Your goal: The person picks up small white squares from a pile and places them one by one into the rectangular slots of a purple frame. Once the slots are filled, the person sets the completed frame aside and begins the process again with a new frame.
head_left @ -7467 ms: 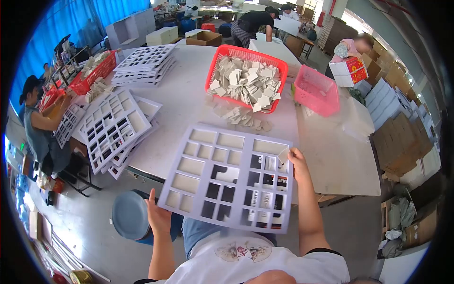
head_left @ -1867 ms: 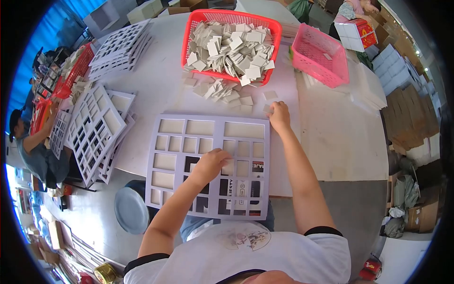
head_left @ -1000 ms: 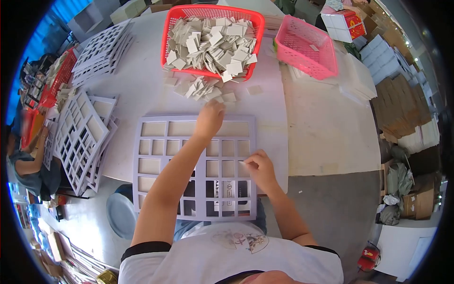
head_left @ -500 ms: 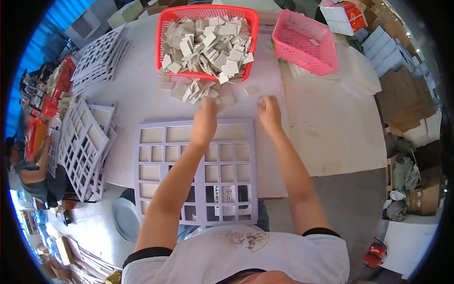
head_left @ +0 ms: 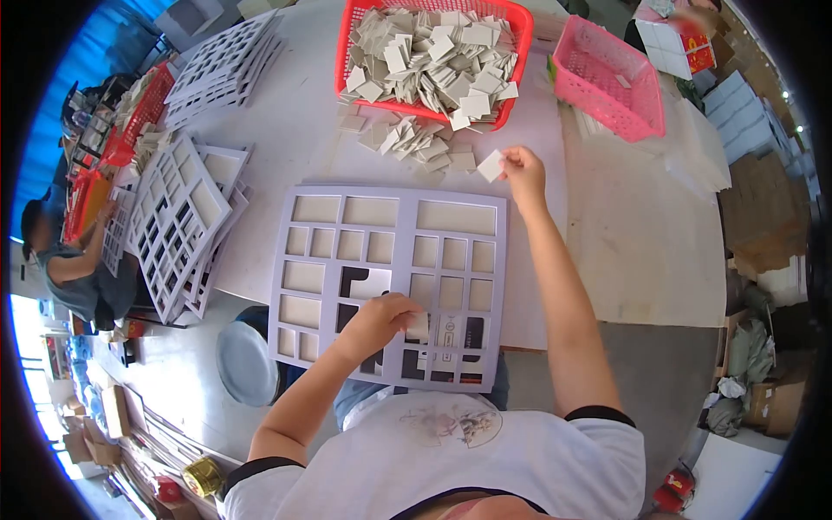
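A lilac grid frame (head_left: 399, 216) with many square and oblong cells lies on the white table (head_left: 295, 121) in front of me, its near edge over the table's edge. My left hand (head_left: 381, 316) presses a small grey cardboard square (head_left: 419, 326) into a cell in the frame's lower middle. My right hand (head_left: 523, 167) is beyond the frame's far right corner and pinches another grey square (head_left: 490, 165) above the table. Loose grey squares (head_left: 407, 140) lie between the frame and a red basket (head_left: 429, 52) heaped with more.
A pink basket (head_left: 611, 82) stands right of the red one. Stacks of lilac grid frames (head_left: 178, 221) lie at the left, more at the far left (head_left: 221, 65). A person (head_left: 65, 260) sits at the left table edge. A blue stool (head_left: 245, 364) stands below.
Half a second ago both hands reached into the loose squares. Now my left hand has come back to the frame's lower middle with a square, and my right has lifted one.
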The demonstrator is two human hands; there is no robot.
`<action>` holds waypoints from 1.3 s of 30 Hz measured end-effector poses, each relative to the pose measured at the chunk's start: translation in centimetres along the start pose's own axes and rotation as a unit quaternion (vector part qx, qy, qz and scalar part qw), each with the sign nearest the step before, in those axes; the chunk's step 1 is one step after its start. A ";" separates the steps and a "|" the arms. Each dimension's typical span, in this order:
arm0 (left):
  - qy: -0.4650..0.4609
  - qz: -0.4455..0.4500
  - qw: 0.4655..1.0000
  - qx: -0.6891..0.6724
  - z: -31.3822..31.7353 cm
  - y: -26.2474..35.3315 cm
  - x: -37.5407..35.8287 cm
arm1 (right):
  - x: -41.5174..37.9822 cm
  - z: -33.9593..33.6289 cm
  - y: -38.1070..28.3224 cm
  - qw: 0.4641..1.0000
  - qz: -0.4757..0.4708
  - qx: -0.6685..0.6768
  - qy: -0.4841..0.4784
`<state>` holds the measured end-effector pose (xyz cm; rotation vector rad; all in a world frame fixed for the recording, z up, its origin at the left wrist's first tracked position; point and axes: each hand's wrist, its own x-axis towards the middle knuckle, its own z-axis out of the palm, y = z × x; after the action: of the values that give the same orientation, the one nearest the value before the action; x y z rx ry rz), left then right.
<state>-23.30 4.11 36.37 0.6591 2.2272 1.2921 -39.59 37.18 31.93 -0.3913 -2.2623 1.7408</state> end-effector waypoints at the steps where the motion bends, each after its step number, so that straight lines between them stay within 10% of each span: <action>1: 0.004 0.016 0.999 0.031 0.2 -0.1 -0.1 | -2.1 -0.1 -1.3 0.999 0.022 0.038 -0.006; 12: 0.100 0.121 0.949 0.275 2.5 -0.8 -2.0 | -22.6 -1.1 -4.9 0.956 0.107 -0.057 -0.269; 17: 0.133 0.183 0.919 0.324 3.5 -1.1 -3.3 | -25.2 0.6 -4.1 0.957 -0.113 -0.168 -0.207; 21: 0.121 0.158 0.958 0.204 1.9 -0.6 -2.2 | -26.0 1.3 -4.5 0.932 -0.211 -0.252 -0.154; 27: 0.245 0.167 0.948 0.116 -2.7 -1.4 6.8 | -21.0 0.8 -6.4 0.913 -0.078 -0.227 -0.329; 30: 0.317 0.162 0.924 0.140 -5.1 -3.6 14.4 | -13.0 2.8 -5.5 0.954 -0.139 -0.195 -0.180; 33: 0.308 -0.055 0.930 0.191 -5.9 -4.0 20.0 | -4.1 5.4 -1.7 0.965 -0.170 -0.202 -0.009; 39: 0.317 -0.187 0.877 0.308 -3.4 -3.2 24.9 | 1.2 6.9 0.8 0.906 -0.231 -0.355 -0.001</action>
<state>-45.08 15.91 30.97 -0.0537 3.1471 0.6267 -43.14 31.60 29.44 0.0351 -2.6423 0.6580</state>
